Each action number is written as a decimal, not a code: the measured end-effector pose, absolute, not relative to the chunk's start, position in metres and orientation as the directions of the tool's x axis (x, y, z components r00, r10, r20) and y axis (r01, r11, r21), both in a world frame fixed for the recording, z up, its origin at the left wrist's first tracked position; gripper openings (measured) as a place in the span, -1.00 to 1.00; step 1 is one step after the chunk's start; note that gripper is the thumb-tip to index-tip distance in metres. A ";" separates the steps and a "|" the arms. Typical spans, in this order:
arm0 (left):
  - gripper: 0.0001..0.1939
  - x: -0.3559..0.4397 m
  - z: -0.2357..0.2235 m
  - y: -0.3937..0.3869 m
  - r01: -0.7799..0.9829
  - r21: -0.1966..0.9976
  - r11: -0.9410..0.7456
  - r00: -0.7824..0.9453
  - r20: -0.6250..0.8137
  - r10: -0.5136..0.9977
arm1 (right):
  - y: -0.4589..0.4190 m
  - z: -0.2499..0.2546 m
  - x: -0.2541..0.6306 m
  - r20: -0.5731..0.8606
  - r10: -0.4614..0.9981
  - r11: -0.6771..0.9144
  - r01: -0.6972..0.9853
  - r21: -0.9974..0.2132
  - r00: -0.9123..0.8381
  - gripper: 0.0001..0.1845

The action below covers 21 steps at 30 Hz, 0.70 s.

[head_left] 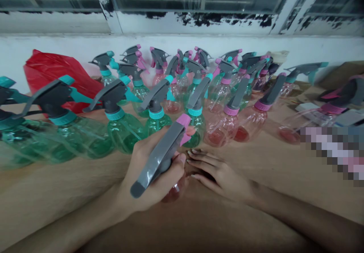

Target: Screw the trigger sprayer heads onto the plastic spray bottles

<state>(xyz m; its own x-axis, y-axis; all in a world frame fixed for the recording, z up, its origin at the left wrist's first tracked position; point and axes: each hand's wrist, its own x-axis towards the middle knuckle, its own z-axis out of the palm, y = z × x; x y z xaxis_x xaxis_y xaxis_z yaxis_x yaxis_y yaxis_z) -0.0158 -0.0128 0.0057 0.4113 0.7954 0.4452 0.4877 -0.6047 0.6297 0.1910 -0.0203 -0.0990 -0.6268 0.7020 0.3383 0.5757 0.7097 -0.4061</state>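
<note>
My left hand (155, 192) is wrapped round the upper part of a pink spray bottle (159, 156), whose grey trigger head with a pink nozzle rises above the fingers. Most of this bottle's body is hidden by the hand; a reddish part shows below. Just to the right, my right hand (224, 175) rests palm down on the table with its fingers stretched toward the bottle, holding nothing. Directly beyond the hands stand green spray bottles (122, 130) with turquoise collars and, further right, pink spray bottles (220, 130) with pink collars.
More spray bottles (139, 94) crowd the back of the wooden table (93, 185) by the white wall. A red plastic bag (57, 73) sits at back left. On the right are another pink bottle (292, 130) and a brown cardboard-like item (345, 77). A pixelated patch hides part there.
</note>
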 end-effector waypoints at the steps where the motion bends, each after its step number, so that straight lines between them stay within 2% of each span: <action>1: -0.77 -0.016 0.006 -0.013 0.487 0.629 -0.606 0.414 0.445 0.794 | -0.020 -0.099 0.191 0.339 0.702 0.710 0.575 -0.407 -0.626 -0.61; 7: -0.89 -0.014 0.009 -0.012 0.491 0.615 -0.617 0.417 0.456 0.786 | -0.021 -0.097 0.191 0.327 0.705 0.705 0.577 -0.412 -0.629 -0.61; 15: -0.77 -0.015 0.007 -0.012 0.482 0.647 -0.591 0.408 0.431 0.805 | -0.020 -0.099 0.191 0.331 0.706 0.705 0.576 -0.413 -0.627 -0.61; 21: -0.82 -0.015 0.008 -0.012 0.496 0.635 -0.592 0.401 0.437 0.805 | -0.020 -0.098 0.191 0.321 0.712 0.698 0.577 -0.425 -0.625 -0.61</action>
